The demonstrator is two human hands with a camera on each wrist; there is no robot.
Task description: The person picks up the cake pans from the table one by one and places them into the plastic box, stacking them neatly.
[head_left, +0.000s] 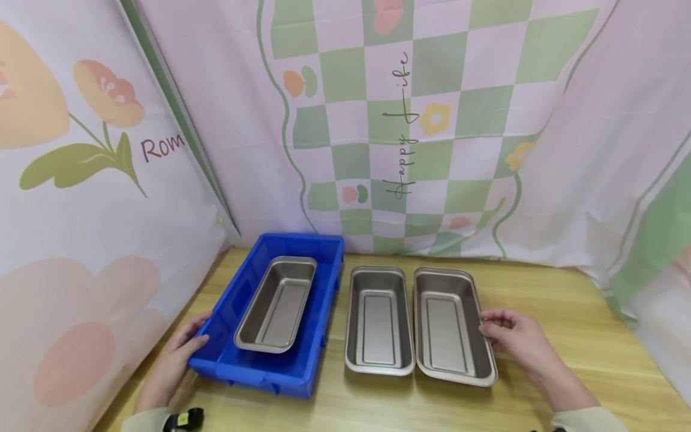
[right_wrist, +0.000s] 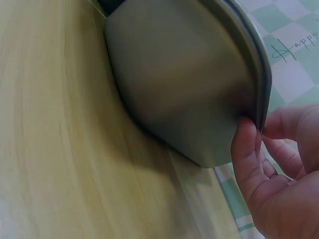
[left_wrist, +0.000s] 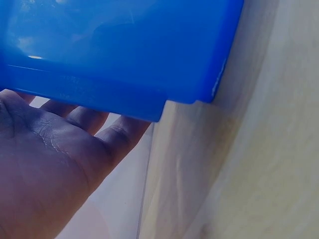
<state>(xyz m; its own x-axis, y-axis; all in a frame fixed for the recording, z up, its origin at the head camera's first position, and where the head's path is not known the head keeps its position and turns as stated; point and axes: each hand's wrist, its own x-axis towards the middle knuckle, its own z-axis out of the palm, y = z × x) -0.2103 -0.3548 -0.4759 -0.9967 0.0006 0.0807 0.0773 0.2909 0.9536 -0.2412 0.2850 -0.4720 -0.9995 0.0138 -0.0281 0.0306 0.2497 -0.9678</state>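
A blue plastic bin stands on the table at the left, with one metal loaf pan inside it. My left hand grips the bin's left edge near its front corner; in the left wrist view its fingers pass behind the blue edge. Two more loaf pans stand side by side right of the bin: a middle pan and a right pan. My right hand pinches the right pan's outer rim between thumb and fingers, seen closely at the rim in the right wrist view.
The wooden table runs under everything. A printed curtain hangs behind the back edge, and another flowered cloth closes off the left side, near the bin.
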